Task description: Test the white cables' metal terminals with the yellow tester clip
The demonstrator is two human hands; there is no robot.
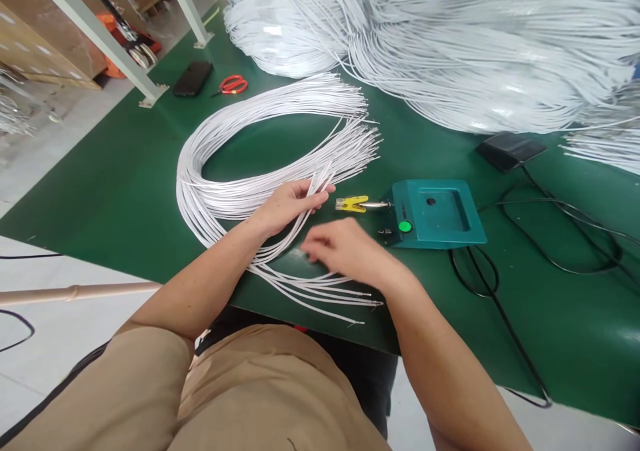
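My left hand is closed around a few white cables, whose ends stick up past the thumb. Beneath and beyond it, a large looped bundle of white cables lies on the green table, its ends fanned out toward the right. My right hand hovers just right of the held cables, fingers curled and slightly blurred; whether anything is between them is hidden. Several loose cable ends spread below it near the table's front edge. A teal device with a green button and a yellow clip sits to the right.
Huge piles of white cable cover the back of the table. A black phone and red-handled scissors lie at the back left, near a metal post. A black pedal-like box and black cords lie at the right.
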